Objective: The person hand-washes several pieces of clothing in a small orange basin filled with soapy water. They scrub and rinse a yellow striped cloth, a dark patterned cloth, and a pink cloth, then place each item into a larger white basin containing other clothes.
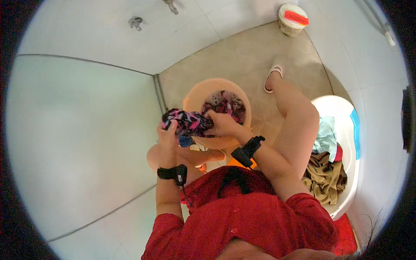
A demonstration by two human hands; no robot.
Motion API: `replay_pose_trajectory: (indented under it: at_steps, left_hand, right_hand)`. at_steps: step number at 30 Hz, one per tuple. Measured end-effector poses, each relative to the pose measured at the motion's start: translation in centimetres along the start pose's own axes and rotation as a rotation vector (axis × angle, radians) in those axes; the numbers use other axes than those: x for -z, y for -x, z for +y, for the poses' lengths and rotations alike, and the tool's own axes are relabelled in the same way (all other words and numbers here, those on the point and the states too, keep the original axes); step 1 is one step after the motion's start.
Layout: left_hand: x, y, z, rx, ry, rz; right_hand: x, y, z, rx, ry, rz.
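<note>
Between my two hands a wet-looking cloth garment [186, 122], black with pink and grey patches, is bunched up over the near left rim of an orange basin [195, 93]. My left hand [167, 133] is closed round its left end, thumb on top. My right hand [222, 124] grips its right end above the basin. More patterned cloth [225, 104] of the same colours lies in the basin among foamy water; whether it joins the piece I hold I cannot tell. Black straps with small boxes are on both wrists.
At right stands a white tub [342, 104] holding light blue cloth [326, 134] and brown cloth [325, 177]. A lidded white bucket [292, 24] with a red item on top sits in the far corner. Taps [135, 23] stick out of the far wall; a frosted panel [86, 143] borders the left.
</note>
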State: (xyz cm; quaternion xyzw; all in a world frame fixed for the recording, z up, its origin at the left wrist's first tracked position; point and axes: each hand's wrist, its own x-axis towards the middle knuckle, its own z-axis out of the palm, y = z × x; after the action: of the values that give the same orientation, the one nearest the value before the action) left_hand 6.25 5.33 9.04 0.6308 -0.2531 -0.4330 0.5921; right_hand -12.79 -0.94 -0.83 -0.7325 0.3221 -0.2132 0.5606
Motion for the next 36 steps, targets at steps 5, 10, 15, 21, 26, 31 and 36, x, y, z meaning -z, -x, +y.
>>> replay_pose_trajectory:
  at_steps: [5, 10, 15, 21, 26, 31, 36]
  left_hand:
    - [3.1, -2.7, 1.7, -0.231, 0.199, 0.261]
    - [0.6, -2.9, -1.0, -0.12, -0.039, 0.303]
    - [-6.8, 3.2, -8.8, -0.431, -0.842, -0.171]
    - [-7.5, -2.2, -9.2, -0.35, -0.971, 0.054]
    - [-8.1, 0.6, -9.3, -0.235, -1.089, -0.078]
    - [-7.8, 0.2, -10.7, -0.108, -0.842, -0.053]
    - [-7.5, -2.1, -9.3, -0.244, -0.912, 0.064]
  right_hand:
    - [0.7, -0.3, 2.2, -0.121, -0.146, -0.001]
    - [1.4, -0.7, 2.9, -0.151, -1.341, 0.171]
    - [-1.7, -1.6, 7.3, -0.224, -1.461, 0.507]
    - [-10.0, -1.6, 9.7, -0.539, -0.165, 0.267]
    - [-7.5, -1.9, 10.4, -0.677, -0.908, 0.501]
    - [-7.4, -1.5, 9.6, -0.696, -0.617, 0.455]
    - [-10.3, -0.7, 9.8, -0.763, -0.854, 0.339]
